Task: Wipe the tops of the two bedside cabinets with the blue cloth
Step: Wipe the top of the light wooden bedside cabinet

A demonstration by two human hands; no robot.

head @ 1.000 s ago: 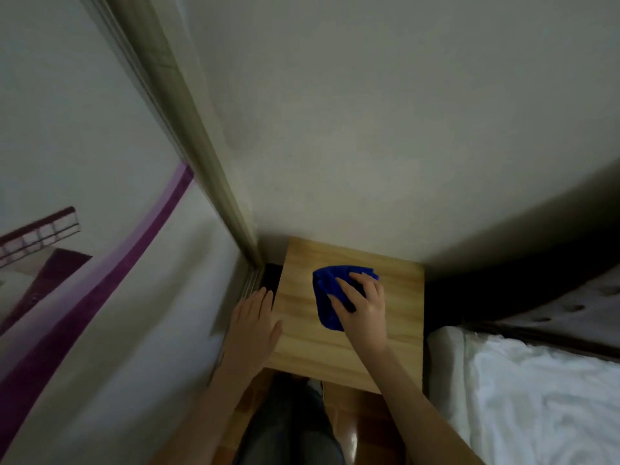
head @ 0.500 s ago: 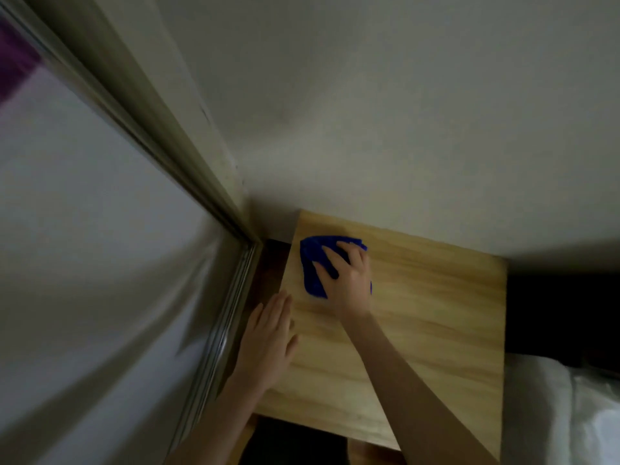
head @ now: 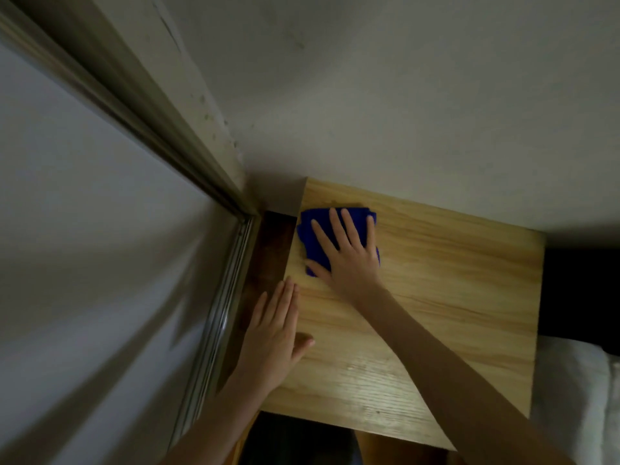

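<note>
Flat right hand [head: 349, 260] presses blue cloth [head: 313, 231] on cabinet [head: 453, 280], far-left corner.

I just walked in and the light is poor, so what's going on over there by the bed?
A person is wiping the light wooden top of a bedside cabinet. Their right hand presses a folded blue cloth flat, fingers spread, near the far left corner by the wall. Their left hand rests flat along the cabinet's left edge and holds nothing. White bedding shows at the right. Only this one cabinet is in view.
</note>
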